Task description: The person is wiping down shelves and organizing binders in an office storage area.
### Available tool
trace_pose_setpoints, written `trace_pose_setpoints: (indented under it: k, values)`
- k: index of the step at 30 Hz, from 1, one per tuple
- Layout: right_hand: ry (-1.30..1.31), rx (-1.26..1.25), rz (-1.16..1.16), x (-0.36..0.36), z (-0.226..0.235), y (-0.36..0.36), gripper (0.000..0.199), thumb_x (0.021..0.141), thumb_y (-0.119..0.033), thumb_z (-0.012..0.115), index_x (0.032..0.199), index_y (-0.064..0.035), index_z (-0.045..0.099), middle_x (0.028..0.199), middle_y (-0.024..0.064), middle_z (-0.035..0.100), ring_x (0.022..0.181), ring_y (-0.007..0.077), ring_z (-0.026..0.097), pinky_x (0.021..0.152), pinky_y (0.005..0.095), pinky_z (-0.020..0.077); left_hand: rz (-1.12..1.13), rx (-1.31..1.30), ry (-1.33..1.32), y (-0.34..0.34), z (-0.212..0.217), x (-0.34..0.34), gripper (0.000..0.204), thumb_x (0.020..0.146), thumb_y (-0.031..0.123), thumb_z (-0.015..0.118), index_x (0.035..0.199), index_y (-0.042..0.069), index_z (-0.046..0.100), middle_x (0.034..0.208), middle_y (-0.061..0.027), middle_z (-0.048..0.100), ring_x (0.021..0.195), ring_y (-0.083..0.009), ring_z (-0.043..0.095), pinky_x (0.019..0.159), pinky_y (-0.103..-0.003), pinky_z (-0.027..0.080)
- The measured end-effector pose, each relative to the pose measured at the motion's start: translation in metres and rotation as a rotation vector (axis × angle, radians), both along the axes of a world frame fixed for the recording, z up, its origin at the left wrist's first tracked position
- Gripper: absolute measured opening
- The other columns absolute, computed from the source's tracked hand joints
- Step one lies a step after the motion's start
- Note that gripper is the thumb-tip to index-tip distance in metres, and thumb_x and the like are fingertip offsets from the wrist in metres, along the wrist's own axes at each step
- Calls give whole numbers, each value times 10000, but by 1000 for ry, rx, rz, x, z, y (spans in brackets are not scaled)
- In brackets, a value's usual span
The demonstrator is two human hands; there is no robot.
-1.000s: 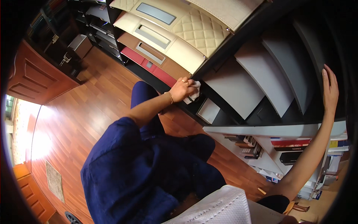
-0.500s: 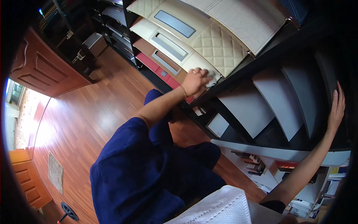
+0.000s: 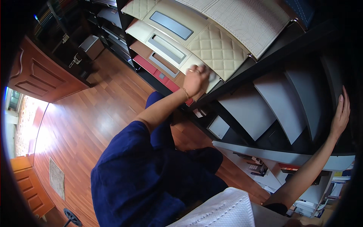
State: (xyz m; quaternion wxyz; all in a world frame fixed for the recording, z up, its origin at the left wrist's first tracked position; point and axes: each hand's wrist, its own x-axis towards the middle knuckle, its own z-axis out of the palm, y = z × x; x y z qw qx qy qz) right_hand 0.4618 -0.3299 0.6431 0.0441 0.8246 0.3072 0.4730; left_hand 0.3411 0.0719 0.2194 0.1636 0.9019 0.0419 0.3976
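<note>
My left hand is closed around a small greyish-white cloth, mostly hidden by the fingers and slightly blurred. It presses the cloth against the lower right end of a smooth cream panel with an inset silver handle plate. Just above, a beige panel carries diamond quilting and a blue-grey plate. Below the smooth one come a brown panel and a red panel. Over at the far right, my right hand lies with fingers stretched along a dark upright board, holding nothing.
Dark shelving frames the panels, with grey and white slanted boards to the right. Beneath them runs a pale ledge over shelves of small items. Wooden floor spreads left, with a brown door and a small mat.
My left hand has shifted slightly left and up along the cream panel with the cloth. The right hand stays on the dark board. The view has turned a little.
</note>
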Motion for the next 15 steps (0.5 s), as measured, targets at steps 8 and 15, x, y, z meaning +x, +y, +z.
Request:
trace_pose_setpoints:
  k: [8,15]
  values:
    - [6,-23,-3,-11,-3,0,426,993,-407,389,1315,-187,560,1350,41,543,1272,234,483,1072,356,357,89,88,119,71,21,21,185,594,102,591,754,75,678,741,-155,598,776,-350,570,621,-451,443]
    - [85,52,107,-10,-1,8,418,996,-345,404,1311,-118,558,1329,71,558,1270,220,485,1059,323,351,333,-255,-93,107,-8,76,314,762,208,594,1001,22,678,1073,-183,645,1007,-381,568,914,-490,423]
